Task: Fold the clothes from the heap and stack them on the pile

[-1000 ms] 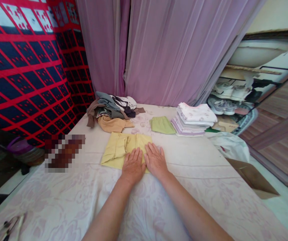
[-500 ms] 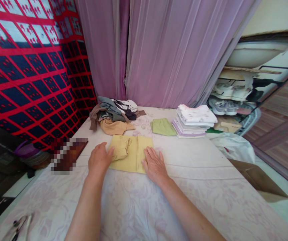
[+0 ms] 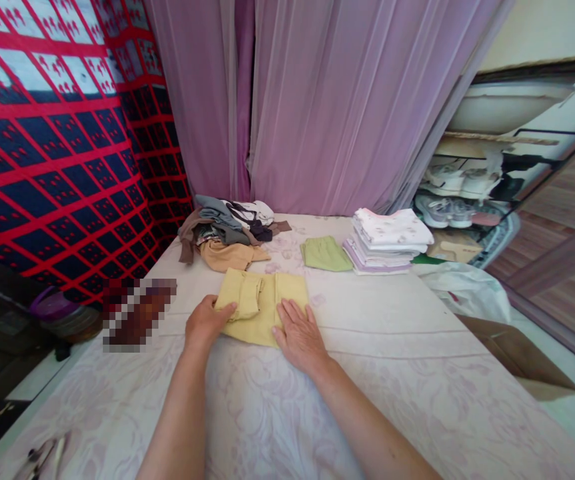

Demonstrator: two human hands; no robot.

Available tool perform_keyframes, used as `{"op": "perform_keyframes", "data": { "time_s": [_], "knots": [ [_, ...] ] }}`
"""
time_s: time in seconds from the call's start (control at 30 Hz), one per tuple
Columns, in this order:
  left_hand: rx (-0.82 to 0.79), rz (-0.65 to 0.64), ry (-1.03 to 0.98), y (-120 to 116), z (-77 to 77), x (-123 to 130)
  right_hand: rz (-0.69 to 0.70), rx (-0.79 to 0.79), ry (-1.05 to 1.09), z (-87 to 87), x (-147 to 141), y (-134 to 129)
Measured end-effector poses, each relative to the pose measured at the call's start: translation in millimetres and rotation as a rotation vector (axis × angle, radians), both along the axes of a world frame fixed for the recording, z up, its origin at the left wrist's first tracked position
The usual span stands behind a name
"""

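A partly folded yellow garment (image 3: 267, 303) lies on the patterned sheet in front of me, a smaller flap turned over on its left part. My left hand (image 3: 208, 320) pinches its left edge, thumb on top and the other fingers tucked under the cloth. The left edge looks slightly raised. Flat across the lower right part of the garment rests my right hand (image 3: 298, 333), its fingers stretched out. Just beyond it are folded green shorts (image 3: 326, 254).
A heap of crumpled clothes (image 3: 232, 227) lies at the back left. A stack of folded white and lilac clothes (image 3: 390, 240) stands back right. Beyond the sheet's right edge are a white plastic bag (image 3: 467, 290) and a shoe rack (image 3: 460, 183). Purple curtains (image 3: 327, 107) hang behind.
My left hand has moved in and closed on the garment's left edge, shifting that side slightly. My right hand has slid a little left and toward me, still flat on the cloth.
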State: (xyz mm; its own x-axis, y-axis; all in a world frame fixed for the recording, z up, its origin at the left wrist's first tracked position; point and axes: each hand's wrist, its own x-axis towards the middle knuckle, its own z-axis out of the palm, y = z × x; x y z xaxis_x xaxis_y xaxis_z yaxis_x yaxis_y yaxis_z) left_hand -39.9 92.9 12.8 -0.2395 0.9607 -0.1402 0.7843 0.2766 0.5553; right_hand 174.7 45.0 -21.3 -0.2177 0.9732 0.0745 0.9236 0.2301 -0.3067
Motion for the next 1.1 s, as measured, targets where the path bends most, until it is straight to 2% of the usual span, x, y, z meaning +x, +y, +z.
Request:
{"op": "perform_keyframes", "data": {
  "time_s": [0.13, 0.23, 0.33, 0.43, 0.53, 0.67, 0.8, 0.87, 0.97, 1.03, 1.1],
  "knots": [
    [0.135, -0.006, -0.419, 0, 1.3, 12, -0.008, 0.029, 0.048, 3.5, 2, 0],
    [0.128, -0.08, -0.701, -5, 11.9, 24, -0.012, 0.046, 0.083, 5.0, 4, 0],
    [0.089, -0.187, -0.771, -10, 21.8, 33, 0.015, 0.059, 0.097, 5.6, 5, -1],
    [0.11, -0.274, -0.607, -13, 25.6, 42, 0.053, 0.074, 0.113, 3.5, 4, -1],
    [0.17, -0.339, -0.342, -18, 27.1, 57, 0.041, 0.102, 0.261, -2.8, 7, 4],
    [0.176, -0.416, -0.105, -31, 30.0, 85, -0.173, 0.089, 0.711, -10.4, 17, 18],
    [0.183, -0.559, 0.03, -43, 27.1, 110, -0.302, -0.117, 1.192, -6.9, 27, 29],
    [0.181, -0.634, 0.121, -46, 21.8, 118, -0.311, -0.219, 1.33, -2.1, 32, 32],
    [0.188, -0.704, 0.231, -49, 11.1, 124, -0.269, -0.255, 1.352, 4.0, 39, 39],
    [0.223, -0.744, 0.283, -50, 3.8, 125, -0.257, -0.184, 1.245, 5.9, 45, 47],
    [0.255, -0.782, 0.332, -49, -2.2, 126, -0.309, -0.12, 1.067, 5.9, 50, 60]
  ]
}}
